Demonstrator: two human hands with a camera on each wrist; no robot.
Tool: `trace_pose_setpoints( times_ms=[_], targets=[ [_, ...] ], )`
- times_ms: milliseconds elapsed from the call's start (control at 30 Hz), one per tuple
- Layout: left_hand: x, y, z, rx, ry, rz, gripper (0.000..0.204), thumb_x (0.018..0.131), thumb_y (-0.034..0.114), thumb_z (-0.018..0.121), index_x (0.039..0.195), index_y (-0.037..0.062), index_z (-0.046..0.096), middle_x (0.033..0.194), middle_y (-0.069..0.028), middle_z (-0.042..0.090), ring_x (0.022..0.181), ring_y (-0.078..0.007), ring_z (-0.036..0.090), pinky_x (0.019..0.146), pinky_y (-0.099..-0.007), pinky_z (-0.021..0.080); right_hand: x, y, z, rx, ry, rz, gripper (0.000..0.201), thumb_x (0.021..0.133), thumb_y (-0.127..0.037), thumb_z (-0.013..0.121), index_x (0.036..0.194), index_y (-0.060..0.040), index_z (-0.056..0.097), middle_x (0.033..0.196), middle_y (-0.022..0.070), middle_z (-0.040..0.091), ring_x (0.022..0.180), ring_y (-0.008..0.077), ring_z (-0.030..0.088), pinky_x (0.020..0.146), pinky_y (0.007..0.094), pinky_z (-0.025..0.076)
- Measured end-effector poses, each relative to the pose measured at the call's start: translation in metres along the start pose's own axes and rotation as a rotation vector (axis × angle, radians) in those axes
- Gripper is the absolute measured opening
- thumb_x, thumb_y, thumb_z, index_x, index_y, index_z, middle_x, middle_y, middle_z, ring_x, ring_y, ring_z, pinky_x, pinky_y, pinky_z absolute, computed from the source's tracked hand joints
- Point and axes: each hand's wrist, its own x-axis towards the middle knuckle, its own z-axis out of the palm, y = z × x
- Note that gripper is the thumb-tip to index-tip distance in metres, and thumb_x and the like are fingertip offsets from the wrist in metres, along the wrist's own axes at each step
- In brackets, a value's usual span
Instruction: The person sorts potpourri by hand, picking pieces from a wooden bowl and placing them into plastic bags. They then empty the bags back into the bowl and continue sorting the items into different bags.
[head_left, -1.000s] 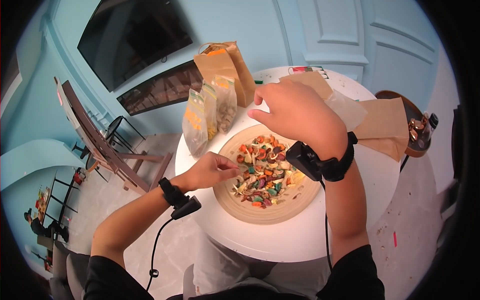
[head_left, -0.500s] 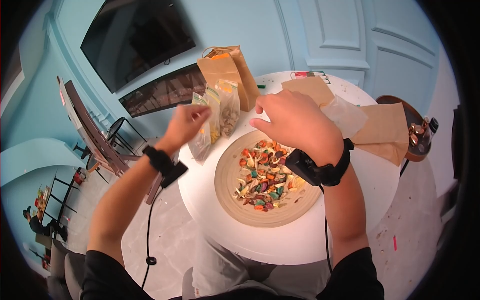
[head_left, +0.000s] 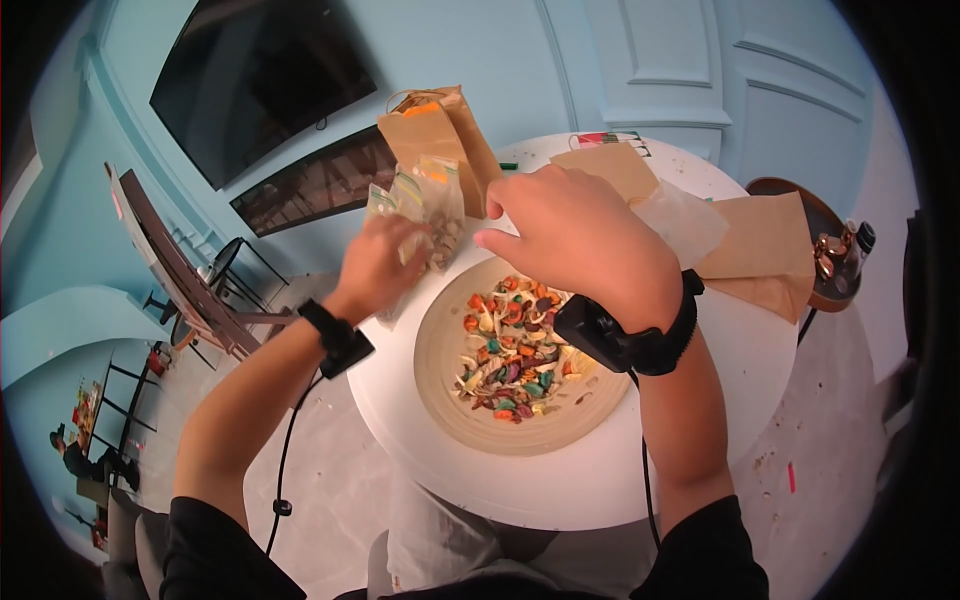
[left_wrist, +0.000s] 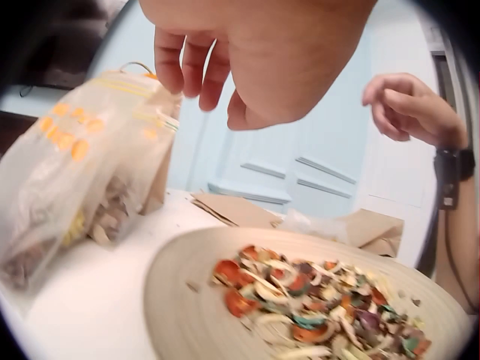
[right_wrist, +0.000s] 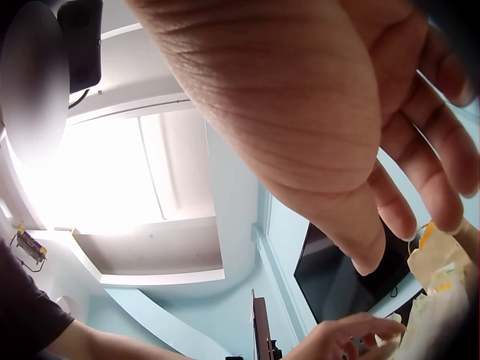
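Note:
A round wooden plate (head_left: 440, 400) on the white table carries a heap of mixed dried pieces (head_left: 510, 350) in orange, green, purple and cream. The left hand (head_left: 380, 265), slightly blurred, is over the zip bags (head_left: 440, 200) at the plate's far left; in the left wrist view the hand (left_wrist: 262, 60) has its fingers hanging loosely bent, with nothing between them, beside the bags (left_wrist: 97, 150). Above the plate's far side hovers the right hand (head_left: 585, 235), empty, its thumb apart from relaxed fingers, as the right wrist view of the hand (right_wrist: 315, 112) also shows.
Behind the zip bags stands a brown paper bag (head_left: 430, 140). Flat brown paper (head_left: 755, 245) and a translucent bag (head_left: 680, 220) lie at the table's right. A small side table (head_left: 830, 290) with bottles stands beyond. An easel (head_left: 165, 260) is at the left.
From beside the dried pieces, the left hand has risen and moved away to the zip bags. The right hand stays above the plate with little change. The head view has shifted slightly.

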Motion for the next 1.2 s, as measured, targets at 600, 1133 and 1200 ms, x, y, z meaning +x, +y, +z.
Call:
trace_pose_setpoints(
  times_ms=[600,1133,1200],
  targets=[
    [-0.024,0.072,0.043,-0.657,-0.792,-0.043,0.045,0.09,0.012,0.071,0.133,0.0055,0.061,0.107,-0.0151,0.073,0.1,-0.0291,0.07,0.088,-0.0386,0.054,0.004,0.004,-0.004,0.005,-0.05,0.032,0.031,0.092,-0.032,0.069,0.1,-0.0016,0.068,0.085,0.0189,0.07,0.086,0.038,0.068,0.079,0.0453,0.052],
    [0.01,0.035,0.086,-0.281,-0.615,-0.232,0.04,0.087,0.026,0.073,0.117,-0.0002,0.069,0.103,-0.0235,0.073,0.098,-0.0382,0.07,0.088,-0.0454,0.054,0.006,0.003,0.002,-0.002,-0.081,0.026,0.031,0.092,-0.033,0.068,0.099,-0.0022,0.069,0.084,0.0187,0.071,0.086,0.0386,0.067,0.08,0.0468,0.052],
    [0.006,0.027,0.105,-0.325,-0.615,-0.226,0.036,0.088,0.027,0.073,0.112,0.0006,0.07,0.099,-0.0209,0.074,0.095,-0.0342,0.072,0.086,-0.0434,0.055,0.006,0.003,0.002,-0.002,-0.088,0.024,0.032,0.092,-0.033,0.068,0.099,-0.0023,0.069,0.084,0.0186,0.071,0.087,0.0386,0.067,0.08,0.0468,0.052]
  ],
)
